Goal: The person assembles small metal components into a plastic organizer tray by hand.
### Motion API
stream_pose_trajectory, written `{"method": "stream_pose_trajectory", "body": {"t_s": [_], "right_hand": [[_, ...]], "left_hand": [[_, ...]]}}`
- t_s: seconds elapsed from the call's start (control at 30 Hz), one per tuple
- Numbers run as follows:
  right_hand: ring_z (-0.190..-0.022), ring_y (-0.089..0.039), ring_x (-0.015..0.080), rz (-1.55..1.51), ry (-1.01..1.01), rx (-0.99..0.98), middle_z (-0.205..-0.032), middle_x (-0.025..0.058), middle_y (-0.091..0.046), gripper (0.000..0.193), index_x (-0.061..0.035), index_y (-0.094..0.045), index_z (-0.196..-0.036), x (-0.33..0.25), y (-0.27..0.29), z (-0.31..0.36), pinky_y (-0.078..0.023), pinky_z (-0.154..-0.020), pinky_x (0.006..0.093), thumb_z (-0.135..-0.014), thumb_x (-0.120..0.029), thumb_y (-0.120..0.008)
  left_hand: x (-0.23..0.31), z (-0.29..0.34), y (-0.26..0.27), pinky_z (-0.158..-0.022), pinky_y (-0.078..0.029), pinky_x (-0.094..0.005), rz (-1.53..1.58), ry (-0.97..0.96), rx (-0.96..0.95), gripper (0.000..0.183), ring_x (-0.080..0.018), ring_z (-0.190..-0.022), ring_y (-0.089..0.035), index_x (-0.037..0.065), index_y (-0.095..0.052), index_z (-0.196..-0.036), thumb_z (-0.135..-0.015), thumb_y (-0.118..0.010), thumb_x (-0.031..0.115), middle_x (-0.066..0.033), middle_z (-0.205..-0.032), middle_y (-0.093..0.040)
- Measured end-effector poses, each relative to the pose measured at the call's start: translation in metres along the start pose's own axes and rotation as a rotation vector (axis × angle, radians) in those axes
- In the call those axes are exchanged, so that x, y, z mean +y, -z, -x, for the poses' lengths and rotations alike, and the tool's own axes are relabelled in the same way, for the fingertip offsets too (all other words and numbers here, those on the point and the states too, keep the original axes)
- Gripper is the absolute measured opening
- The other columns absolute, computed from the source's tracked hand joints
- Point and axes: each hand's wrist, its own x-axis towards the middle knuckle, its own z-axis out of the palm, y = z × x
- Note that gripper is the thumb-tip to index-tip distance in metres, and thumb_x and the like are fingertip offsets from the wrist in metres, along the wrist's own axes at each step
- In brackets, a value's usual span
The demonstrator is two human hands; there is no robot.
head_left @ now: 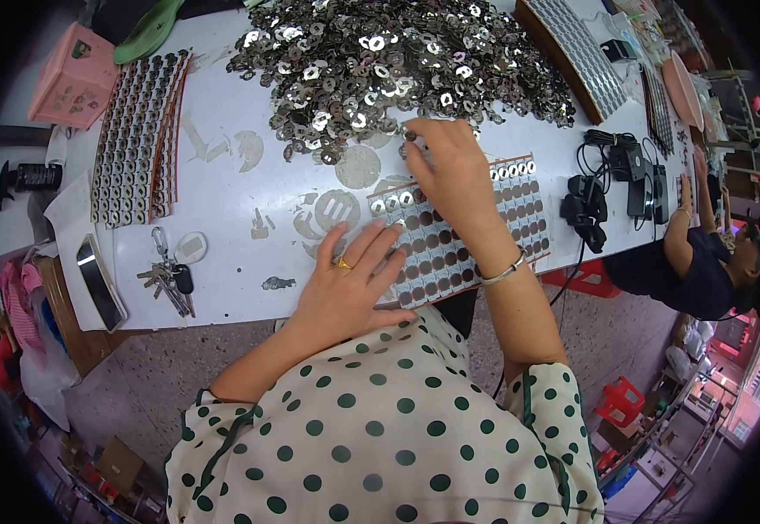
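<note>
A flat sheet (438, 255) with rows of round dark spots lies in front of me, slightly tilted. Along its far row sit several shiny metal pieces with cut-out centres. My left hand (345, 284) rests over the sheet's left edge, fingers spread, with a gold ring on one. Above the far row, my right hand (452, 170) has thumb and forefinger drawn together at a small metal piece (410, 136). Just beyond those fingertips spreads a large heap of loose metal pieces (380, 74). My right hand and forearm cover part of the sheet.
Filled sheets (135, 140) are stacked at left beside a pink box (74, 77). Keys (169, 281) and a phone (100, 281) lie near the front left. Another filled stack (576, 57) stands far right; black adapters with cables (629, 179) lie right. A co-worker (694, 262) sits beyond.
</note>
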Motion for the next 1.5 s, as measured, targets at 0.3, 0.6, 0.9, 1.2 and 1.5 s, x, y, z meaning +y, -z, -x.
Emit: {"method": "stream_pose_trajectory", "body": {"t_s": [0.3,0.6,0.9,1.2,1.5], "right_hand": [[-0.089,-0.068,0.0264,0.018,-0.06,-0.032,-0.098,0.0104,-0.073,0.019,-0.0036,-0.071,-0.108,0.021,-0.005,-0.002,-0.057,-0.077,0.0357,-0.088,-0.003,-0.069],[-0.082,-0.073,0.0151,-1.197,-0.878,-0.126,-0.098,0.012,-0.073,0.019,0.0034,-0.068,-0.114,0.0,0.04,0.028,-0.062,-0.068,0.025,-0.096,-0.003,-0.069],[-0.071,-0.068,0.0076,-0.909,-0.823,-0.296,-0.089,0.0054,-0.071,0.018,-0.0021,-0.069,-0.112,-0.008,0.049,0.062,-0.052,-0.05,0.0205,-0.093,-0.003,-0.071],[-0.069,-0.063,0.0048,-0.414,-0.502,-0.169,-0.085,0.0015,-0.07,0.017,-0.001,-0.07,-0.11,-0.011,0.046,0.07,-0.051,-0.052,0.0189,-0.093,-0.001,-0.072],[-0.075,-0.063,0.0042,-0.712,-0.708,-0.151,-0.09,0.0006,-0.072,0.013,-0.0035,-0.071,-0.106,-0.012,0.039,0.076,-0.052,-0.06,0.0197,-0.093,-0.006,-0.073]], "left_hand": [[0.002,0.001,-0.001,-0.12,-0.02,-0.0556,0.02,0.004,0.02,0.064,-0.0259,-0.144,-0.04,0.007,-0.067,-0.12,-0.08,-0.075,0.057,-0.0107,-0.146,-0.052],[0.007,0.003,-0.007,-0.116,-0.026,-0.052,-0.033,-0.028,0.014,0.064,-0.0243,-0.137,-0.046,0.006,-0.067,-0.119,-0.078,-0.077,0.054,-0.0112,-0.145,-0.052],[0.008,-0.001,-0.007,-0.115,-0.027,-0.053,-0.005,0.002,-0.014,0.071,-0.0254,-0.134,-0.048,0.008,-0.067,-0.119,-0.073,-0.079,0.061,-0.0108,-0.149,-0.051],[0.008,-0.002,-0.011,-0.113,-0.028,-0.052,-0.021,-0.009,0.034,0.072,-0.0259,-0.128,-0.05,0.008,-0.067,-0.115,-0.07,-0.081,0.062,-0.0103,-0.151,-0.05],[0.014,-0.011,-0.021,-0.114,-0.024,-0.052,-0.076,0.026,0.068,0.06,-0.0218,-0.126,-0.048,0.01,-0.066,-0.107,-0.071,-0.079,0.057,-0.0054,-0.15,-0.05]]}}
